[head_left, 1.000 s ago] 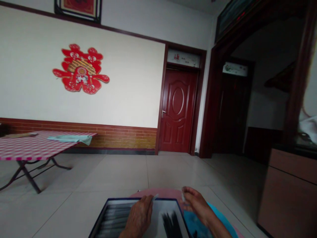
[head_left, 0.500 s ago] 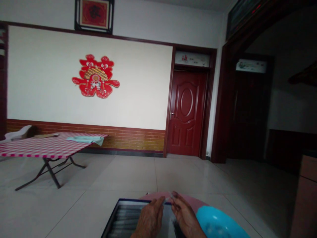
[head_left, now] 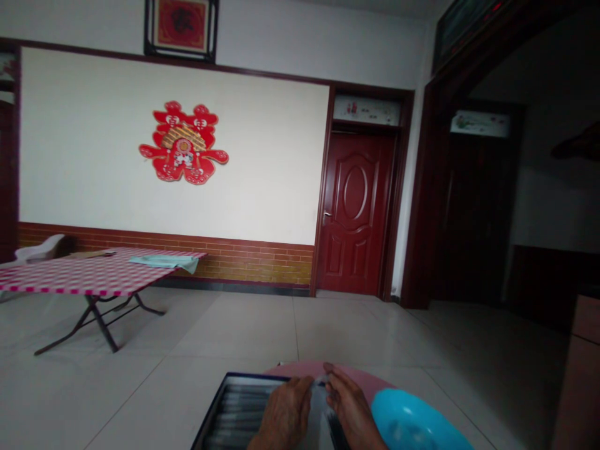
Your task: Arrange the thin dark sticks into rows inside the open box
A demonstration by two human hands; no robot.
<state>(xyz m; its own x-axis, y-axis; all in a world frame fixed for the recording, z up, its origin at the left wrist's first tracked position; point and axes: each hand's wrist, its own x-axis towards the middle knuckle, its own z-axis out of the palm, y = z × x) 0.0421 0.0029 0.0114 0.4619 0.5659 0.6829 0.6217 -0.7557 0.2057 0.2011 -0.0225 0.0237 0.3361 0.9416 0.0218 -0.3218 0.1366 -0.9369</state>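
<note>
At the bottom of the head view my left hand (head_left: pixel 287 414) is closed, its thumb and fingers pinching one end of a small, clear, whitish piece (head_left: pixel 321 379). My right hand (head_left: pixel 347 400) pinches the other end, so the fingertips of both hands almost meet. What kind of piece it is cannot be made out. Under my right palm a dark, slender object (head_left: pixel 335 430) shows; whether that hand grips it is unclear. Beneath my left hand lies a shallow dark-edged tray (head_left: pixel 213 409) with several dark, stick-like things (head_left: pixel 241 409) in rows, partly covered by the hand.
A bright blue basin (head_left: pixel 403 403) with blurred small contents stands right of my hands, on a round pink surface (head_left: pixel 370 382). Across the tiled floor is a folding table (head_left: pixel 84 275) with a checked cover and a pale green cloth (head_left: pixel 164 260). A red door (head_left: pixel 355 219) is shut.
Both hands keep their pinch on the small clear piece, with only slight finger movement. The whole view has shifted a little; tray and basin stay in place.
</note>
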